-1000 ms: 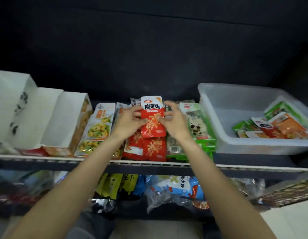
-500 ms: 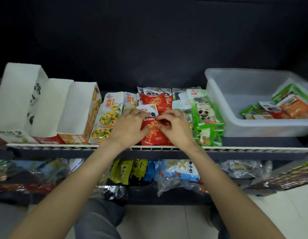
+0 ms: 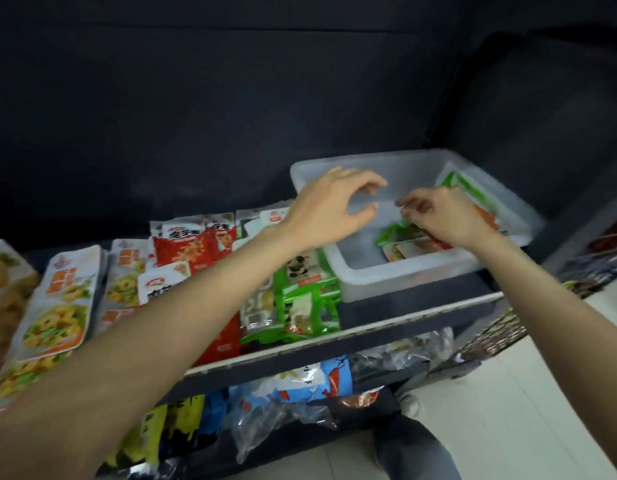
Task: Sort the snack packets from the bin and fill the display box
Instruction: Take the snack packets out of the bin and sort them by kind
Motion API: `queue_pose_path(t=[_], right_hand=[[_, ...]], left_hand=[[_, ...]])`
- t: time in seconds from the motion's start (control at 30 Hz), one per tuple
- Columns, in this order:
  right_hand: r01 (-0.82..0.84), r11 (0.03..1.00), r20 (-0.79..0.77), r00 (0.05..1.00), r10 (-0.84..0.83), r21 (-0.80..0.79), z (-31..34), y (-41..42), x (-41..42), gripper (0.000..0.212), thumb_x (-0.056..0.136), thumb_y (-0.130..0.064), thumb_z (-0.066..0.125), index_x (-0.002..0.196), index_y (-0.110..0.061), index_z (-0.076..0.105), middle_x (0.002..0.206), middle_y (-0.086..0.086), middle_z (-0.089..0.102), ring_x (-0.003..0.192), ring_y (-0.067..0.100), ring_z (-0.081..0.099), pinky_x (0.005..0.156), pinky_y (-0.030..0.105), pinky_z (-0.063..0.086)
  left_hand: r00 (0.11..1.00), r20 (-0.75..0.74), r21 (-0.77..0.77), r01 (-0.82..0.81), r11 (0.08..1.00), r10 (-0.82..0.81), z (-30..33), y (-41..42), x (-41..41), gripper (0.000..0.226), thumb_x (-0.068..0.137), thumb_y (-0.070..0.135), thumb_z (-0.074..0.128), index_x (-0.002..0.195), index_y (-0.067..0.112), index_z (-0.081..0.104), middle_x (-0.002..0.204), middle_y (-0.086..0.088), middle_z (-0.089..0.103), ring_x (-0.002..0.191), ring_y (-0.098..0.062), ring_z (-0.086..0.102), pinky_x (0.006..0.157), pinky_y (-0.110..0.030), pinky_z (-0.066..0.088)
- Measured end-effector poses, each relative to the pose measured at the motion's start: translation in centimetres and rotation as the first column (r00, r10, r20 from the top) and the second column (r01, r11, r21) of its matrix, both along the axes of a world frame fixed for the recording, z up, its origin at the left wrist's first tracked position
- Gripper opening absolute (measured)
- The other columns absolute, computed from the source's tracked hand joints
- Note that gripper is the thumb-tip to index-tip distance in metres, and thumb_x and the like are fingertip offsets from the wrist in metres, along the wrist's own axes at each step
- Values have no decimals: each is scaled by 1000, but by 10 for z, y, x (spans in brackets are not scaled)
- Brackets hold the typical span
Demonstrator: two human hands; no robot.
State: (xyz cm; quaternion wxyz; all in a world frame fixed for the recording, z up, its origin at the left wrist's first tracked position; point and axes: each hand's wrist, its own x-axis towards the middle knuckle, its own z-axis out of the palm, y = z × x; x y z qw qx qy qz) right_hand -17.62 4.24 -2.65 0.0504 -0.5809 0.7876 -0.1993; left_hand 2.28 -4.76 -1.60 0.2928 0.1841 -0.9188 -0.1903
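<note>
**Both hands over the clear bin**

Both hands are held above the translucent plastic bin (image 3: 414, 271), which stands at the right end of the shelf (image 3: 369, 332). The left hand (image 3: 329, 206) is poised over the bin's bare left half with the fingers loosely spread and curved; nothing is held in it. The right hand (image 3: 442, 216) is lowered onto the heap of loose packets (image 3: 409, 242) at the bin's right side, its fingers bent downward. Whether a packet is gripped there cannot be told, since the fingertips are blurred and partly hidden by the back of the hand.

The heap is made up of green, red and orange packets, and it is gathered against the bin's right and near walls. Left of the bin, sorted rows are laid on the shelf: green packets (image 3: 305, 299) just beside the bin, red packets (image 3: 193, 247) next, partly covered by the left forearm, and yellow-and-orange packets (image 3: 63, 306) further left. A cardboard box edge (image 3: 4, 271) is seen at the far left, blurred. Bagged goods (image 3: 300, 382) are stored on the level below the shelf.
</note>
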Motion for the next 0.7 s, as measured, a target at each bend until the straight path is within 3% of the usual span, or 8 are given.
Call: queue_pose_path(t=[0.07,0.17,0.27,0.33,0.4,0.53,0.6,0.7], right_hand=[[89,964,-95,993,-67,249,-6,-12,-46,32,88,-24,64,119,-16,64,120,9,65,110,25,59,89,28,41],[192,835,-173,978,-117,516,-16,-25,-88,54,86,-35,66,135,-17,50,139,9,49,125,27,46,98,31,37],[212,764,-202,973,-109,610,-26,-33,-107,64,87,-34,66,143,-16,38,145,9,42,128,28,43,99,33,38],[190,743,-105,981,-160,642,-32,-36,-115,68,86,-31,68,144,-18,35,145,8,40,124,29,46,98,37,45],[152,743,48,969,-241,652,-34,-37,-118,72,82,-30,72,143,-17,35,142,8,40,119,28,49,95,41,50],[171,753,-7,976,-216,636,-33,-39,-116,75,78,-38,75,139,-13,39,138,9,46,122,28,49,100,37,42],[223,814,-20,968,-251,536,-31,-38,-113,68,81,-33,73,137,-12,43,138,9,48,123,28,48,99,35,40],[339,916,38,934,-355,213,-24,-38,-106,37,87,-16,65,123,-14,58,127,10,60,115,26,55,95,32,43]], left_hand=[[979,201,35,31,999,-37,-7,-18,-57,38,89,28,60,125,21,56,125,-1,58,118,-19,50,98,-29,37],[896,442,43,18,999,-35,-30,-38,-121,42,90,33,58,129,19,54,132,-7,54,121,-25,50,99,-34,40],[817,577,-69,42,997,6,-51,-46,-157,43,91,37,55,130,19,52,134,-7,53,122,-26,49,97,-33,39],[792,610,-174,102,980,26,-58,-46,-173,37,92,38,53,122,17,57,127,-8,56,117,-26,50,91,-32,40],[769,639,-171,113,979,23,-62,-45,-186,33,92,39,52,113,16,61,117,-7,61,106,-25,56,80,-32,42],[727,684,79,4,997,-57,-71,-37,-198,41,96,46,44,112,15,66,106,-5,66,92,-21,59,73,-30,45],[745,661,172,-41,984,-85,-70,-35,-199,41,96,44,44,113,13,66,108,-5,67,93,-21,60,78,-32,48],[801,595,295,-148,944,-60,-59,-32,-187,36,95,39,49,114,11,61,106,-4,61,88,-18,55,70,-26,40]])
